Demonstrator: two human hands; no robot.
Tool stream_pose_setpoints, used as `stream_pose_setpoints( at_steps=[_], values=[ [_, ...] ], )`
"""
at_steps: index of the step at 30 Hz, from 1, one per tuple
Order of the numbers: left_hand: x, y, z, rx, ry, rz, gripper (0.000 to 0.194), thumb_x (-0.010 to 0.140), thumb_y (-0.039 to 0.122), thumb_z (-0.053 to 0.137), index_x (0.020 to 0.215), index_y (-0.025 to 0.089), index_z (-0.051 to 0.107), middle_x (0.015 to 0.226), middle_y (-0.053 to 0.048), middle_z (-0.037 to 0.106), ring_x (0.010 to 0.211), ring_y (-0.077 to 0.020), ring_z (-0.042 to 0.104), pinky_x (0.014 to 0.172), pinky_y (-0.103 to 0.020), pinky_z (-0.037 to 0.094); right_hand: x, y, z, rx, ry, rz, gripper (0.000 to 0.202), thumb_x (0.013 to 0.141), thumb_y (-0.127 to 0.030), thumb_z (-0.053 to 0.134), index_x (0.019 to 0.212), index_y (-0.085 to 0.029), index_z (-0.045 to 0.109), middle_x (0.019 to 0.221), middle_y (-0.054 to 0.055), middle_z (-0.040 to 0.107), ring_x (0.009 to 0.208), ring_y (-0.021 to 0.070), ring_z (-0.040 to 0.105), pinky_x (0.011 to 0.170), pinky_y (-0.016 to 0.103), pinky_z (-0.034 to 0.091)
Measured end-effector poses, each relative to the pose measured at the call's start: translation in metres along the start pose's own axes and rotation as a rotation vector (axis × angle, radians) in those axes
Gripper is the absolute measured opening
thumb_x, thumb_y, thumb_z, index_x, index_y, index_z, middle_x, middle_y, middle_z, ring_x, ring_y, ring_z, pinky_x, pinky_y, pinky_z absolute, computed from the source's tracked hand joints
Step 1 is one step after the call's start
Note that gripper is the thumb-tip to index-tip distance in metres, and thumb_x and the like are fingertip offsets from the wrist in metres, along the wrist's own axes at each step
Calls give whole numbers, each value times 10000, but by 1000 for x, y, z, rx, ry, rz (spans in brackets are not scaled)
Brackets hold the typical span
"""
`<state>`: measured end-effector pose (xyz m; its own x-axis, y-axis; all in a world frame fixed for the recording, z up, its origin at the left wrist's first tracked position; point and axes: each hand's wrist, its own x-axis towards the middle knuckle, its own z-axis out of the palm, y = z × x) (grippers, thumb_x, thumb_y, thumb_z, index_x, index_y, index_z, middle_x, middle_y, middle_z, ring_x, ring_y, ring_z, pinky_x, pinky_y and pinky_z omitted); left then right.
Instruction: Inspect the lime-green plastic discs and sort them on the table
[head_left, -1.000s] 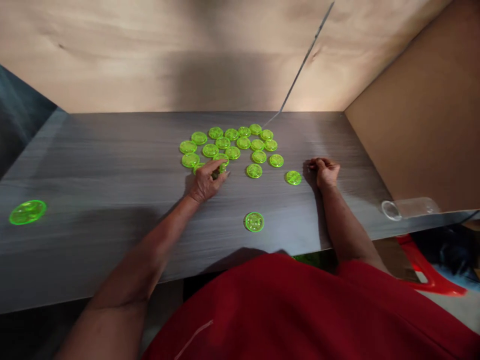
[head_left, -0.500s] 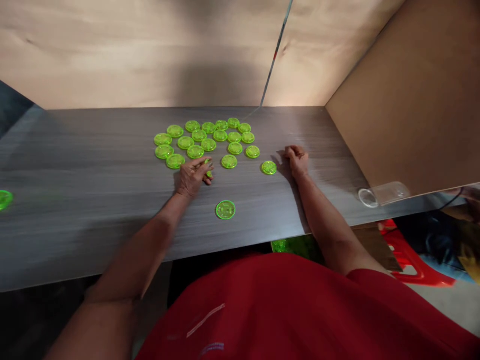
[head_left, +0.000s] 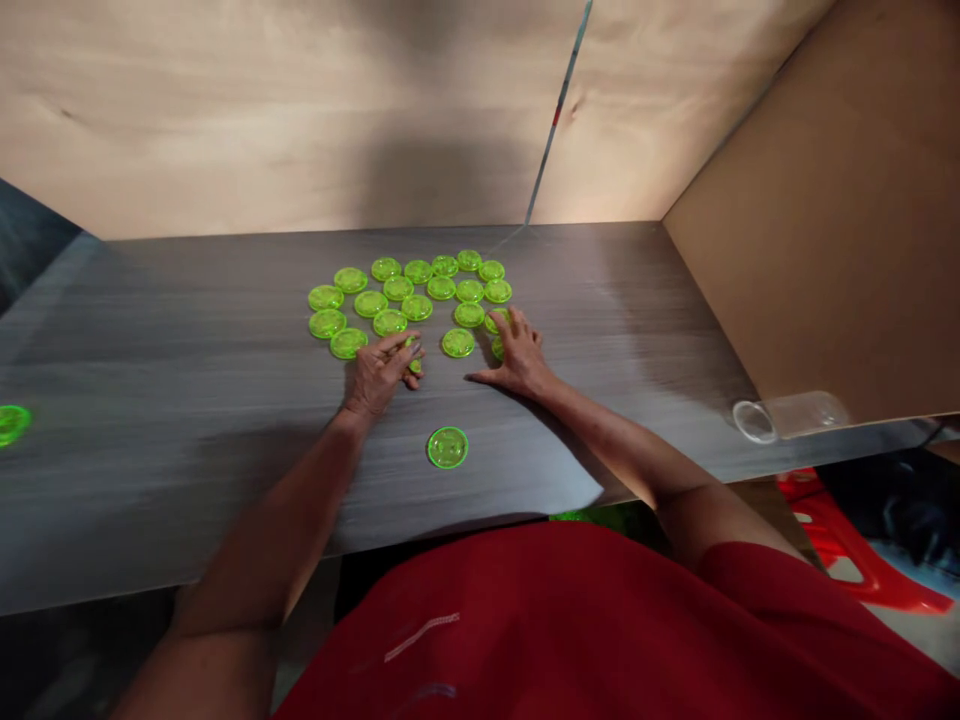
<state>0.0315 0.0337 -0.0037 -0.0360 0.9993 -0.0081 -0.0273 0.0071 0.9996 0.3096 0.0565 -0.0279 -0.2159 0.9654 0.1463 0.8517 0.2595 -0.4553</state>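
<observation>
My left hand [head_left: 380, 373] is closed on a small translucent green plastic disc [head_left: 413, 362], held between thumb and fingers at the front of a group of similar green discs [head_left: 416, 307]. My right hand [head_left: 519, 358] has its fingers spread, thumb pointing left, at the group's right side. Its fingers partly hide two discs, one of them a green disc [head_left: 497, 348] by the palm; whether they touch it I cannot tell. Between the hands lies another disc [head_left: 458, 343]. Closer to me a single disc [head_left: 448, 447] lies flat on the table.
The grey wood-grain table [head_left: 187, 330] ends at a plywood panel [head_left: 225, 120] behind and a brown side panel [head_left: 817, 220] at right. A clear plastic cup [head_left: 795, 415] lies on its side there. One green disc [head_left: 12, 426] sits at the far left. A red plastic stool [head_left: 847, 550] stands below.
My right hand has moved left from beside the discs, opening from a loose fist to spread fingers around the rightmost ones. My left hand keeps its disc in nearly the same place.
</observation>
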Motion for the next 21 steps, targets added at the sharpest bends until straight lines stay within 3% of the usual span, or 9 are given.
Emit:
stream_pose_setpoints(
  at_steps=[4, 7, 13, 21],
  values=[
    [-1, -1, -5, 16, -43, 7, 645, 749, 621, 941, 1162, 135, 846, 872, -78, 872, 520, -160, 725, 549, -280, 614, 26, -40, 10, -45, -42, 48, 1291, 761, -650, 1058, 1812, -223, 442, 1935, 314, 219, 1788, 570, 229, 1345, 779, 333],
    [-1, -4, -8, 8, -74, 17, 631, 759, 611, 931, 1163, 134, 849, 884, -87, 880, 532, -172, 736, 532, -285, 603, 40, -56, 13, -104, -80, 81, 1241, 834, -637, 1013, 1837, -219, 414, 1960, 292, 165, 1818, 542, 167, 1364, 750, 335],
    [-1, -8, -9, -11, -109, 29, 566, 790, 570, 905, 1162, 146, 858, 863, -72, 873, 538, -165, 724, 520, -273, 585, 56, -64, 21, -182, -109, -16, 1152, 918, -701, 912, 1847, -239, 411, 1957, 251, 236, 1811, 536, 186, 1337, 761, 381],
    [-1, -4, -6, 29, -256, 36, 449, 795, 494, 914, 1089, 157, 880, 684, 13, 721, 554, -155, 695, 501, -236, 543, 71, -70, 29, -208, -74, -26, 1080, 961, -800, 820, 1812, -237, 465, 1938, 274, 277, 1794, 550, 222, 1286, 783, 433]
  ],
)
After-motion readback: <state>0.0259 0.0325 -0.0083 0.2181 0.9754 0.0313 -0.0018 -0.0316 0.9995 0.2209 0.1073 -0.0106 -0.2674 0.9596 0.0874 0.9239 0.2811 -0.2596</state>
